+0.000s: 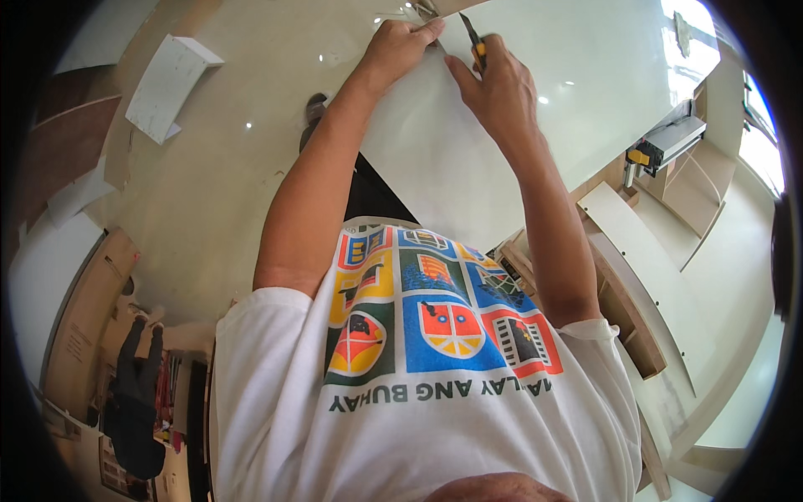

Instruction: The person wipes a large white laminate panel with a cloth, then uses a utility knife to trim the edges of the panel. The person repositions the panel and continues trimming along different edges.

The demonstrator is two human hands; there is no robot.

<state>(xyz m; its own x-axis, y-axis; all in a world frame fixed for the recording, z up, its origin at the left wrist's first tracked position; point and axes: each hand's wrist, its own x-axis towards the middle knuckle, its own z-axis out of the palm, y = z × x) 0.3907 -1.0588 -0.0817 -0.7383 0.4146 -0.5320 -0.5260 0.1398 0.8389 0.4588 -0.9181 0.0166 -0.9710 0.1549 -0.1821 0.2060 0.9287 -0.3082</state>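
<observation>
I see a glossy white panel (502, 142) over pale floor (217, 192); left hand (397, 46) presses flat, fingers together; right hand (493, 79) fingers pinch a yellow utility knife (475, 42).

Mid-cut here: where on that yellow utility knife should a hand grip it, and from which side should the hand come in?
Grip the utility knife by its yellow handle, well behind the blade, coming from the right as the right hand does. The dark blade tip points up and away toward the panel's far edge, so the handle end is probably the safe part. The left hand presses the white panel beside the cut line.

White short-sleeved T-shirt (435, 418), colourful print
</observation>
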